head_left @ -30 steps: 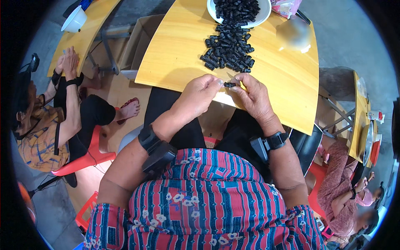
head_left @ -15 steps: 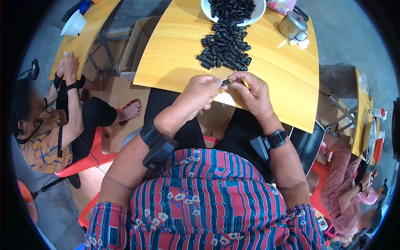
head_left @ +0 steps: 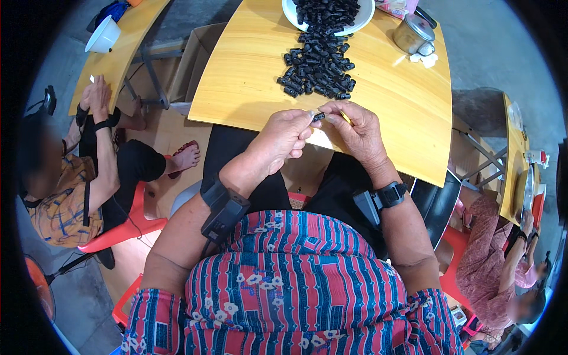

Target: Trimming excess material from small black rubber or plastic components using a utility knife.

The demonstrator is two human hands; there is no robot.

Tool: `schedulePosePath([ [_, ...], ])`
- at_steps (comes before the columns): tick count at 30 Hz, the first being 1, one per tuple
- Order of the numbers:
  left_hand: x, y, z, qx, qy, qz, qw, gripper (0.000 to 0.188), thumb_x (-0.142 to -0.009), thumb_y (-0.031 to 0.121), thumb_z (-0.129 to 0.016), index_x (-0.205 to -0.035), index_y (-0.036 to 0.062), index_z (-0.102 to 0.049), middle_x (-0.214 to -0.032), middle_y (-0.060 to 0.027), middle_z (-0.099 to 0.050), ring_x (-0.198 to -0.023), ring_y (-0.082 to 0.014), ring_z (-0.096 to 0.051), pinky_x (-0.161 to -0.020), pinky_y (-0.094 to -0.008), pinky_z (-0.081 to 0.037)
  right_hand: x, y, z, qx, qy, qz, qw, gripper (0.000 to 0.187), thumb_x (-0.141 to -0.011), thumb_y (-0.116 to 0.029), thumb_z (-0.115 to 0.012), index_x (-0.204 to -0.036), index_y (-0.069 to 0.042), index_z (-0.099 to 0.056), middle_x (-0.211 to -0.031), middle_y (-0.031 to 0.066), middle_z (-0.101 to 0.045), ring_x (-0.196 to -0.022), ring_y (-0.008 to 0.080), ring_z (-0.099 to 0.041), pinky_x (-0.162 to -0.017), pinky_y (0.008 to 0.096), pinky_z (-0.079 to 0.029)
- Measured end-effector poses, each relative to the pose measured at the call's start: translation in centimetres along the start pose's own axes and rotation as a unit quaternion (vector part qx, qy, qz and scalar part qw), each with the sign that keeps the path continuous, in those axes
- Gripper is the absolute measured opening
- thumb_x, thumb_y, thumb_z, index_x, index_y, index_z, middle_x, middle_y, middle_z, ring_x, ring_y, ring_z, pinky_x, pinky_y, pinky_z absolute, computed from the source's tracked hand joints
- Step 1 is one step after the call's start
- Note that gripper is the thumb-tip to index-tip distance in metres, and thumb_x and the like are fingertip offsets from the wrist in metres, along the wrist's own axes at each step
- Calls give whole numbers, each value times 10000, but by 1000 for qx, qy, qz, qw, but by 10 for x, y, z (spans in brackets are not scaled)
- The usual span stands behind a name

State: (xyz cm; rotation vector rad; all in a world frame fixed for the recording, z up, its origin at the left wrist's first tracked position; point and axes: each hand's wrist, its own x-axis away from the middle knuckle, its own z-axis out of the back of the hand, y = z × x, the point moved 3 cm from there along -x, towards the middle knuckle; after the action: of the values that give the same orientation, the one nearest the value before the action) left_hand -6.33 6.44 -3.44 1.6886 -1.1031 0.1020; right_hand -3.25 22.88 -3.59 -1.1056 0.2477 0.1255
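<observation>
A small black plastic piece point(head_left: 318, 117) is pinched at the fingertips of my left hand point(head_left: 281, 137), over the near edge of the table. My right hand point(head_left: 360, 131) is closed around a thin yellow tool point(head_left: 345, 118), of which only a short length shows between the fingers. Its fingertips meet the right end of the black piece; the tool's tip is hidden. Just beyond both hands lies a loose heap of similar black pieces point(head_left: 322, 65), running back to a white bowl point(head_left: 370, 22) piled with more of them.
The wooden table point(head_left: 242, 77) also bears a lidded metal pot point(head_left: 412, 35) beside crumpled white tissue point(head_left: 426, 60). A cardboard box point(head_left: 204, 56) stands left of it. Other people sit at a left table point(head_left: 135, 44) and a right table point(head_left: 513, 154).
My hands stay together at the black piece, with only small shifts of the fingers. At the far right, another person's hands have moved up toward the table there.
</observation>
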Motion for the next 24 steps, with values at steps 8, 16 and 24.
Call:
schedulePosePath([
  [8, 4, -1, -2, -5, 20, -30, 999, 236, -972, 276, -470, -942, 45, -507, -623, 72, -324, -484, -20, -271, -423, -176, -239, 1, -3, -3, 7, 2, -1, 1000, 182, -828, -130, -646, -992, -55, -671, -903, 126, -670, -847, 235, -657, -772, 299, -506],
  [16, 3, -1, 6, -266, 132, -264, 918, 158, -890, 149, -582, -869, -7, -572, -727, -66, -593, -643, -119, -554, -590, -265, -462, 0, -9, -2, -7, -12, -2, 1000, 189, -796, -123, -669, -971, -51, -684, -881, 120, -667, -816, 226, -646, -763, 294, -498],
  [24, 14, 6, -2, -348, 153, -363, 851, 108, -875, 102, -600, -873, -4, -577, -774, -29, -598, -741, -89, -528, -699, -239, -448, 2, -10, -1, -21, -24, -21, 999, 196, -765, -124, -702, -947, -51, -686, -810, 99, -654, -751, 191, -631, -711, 281, -493],
])
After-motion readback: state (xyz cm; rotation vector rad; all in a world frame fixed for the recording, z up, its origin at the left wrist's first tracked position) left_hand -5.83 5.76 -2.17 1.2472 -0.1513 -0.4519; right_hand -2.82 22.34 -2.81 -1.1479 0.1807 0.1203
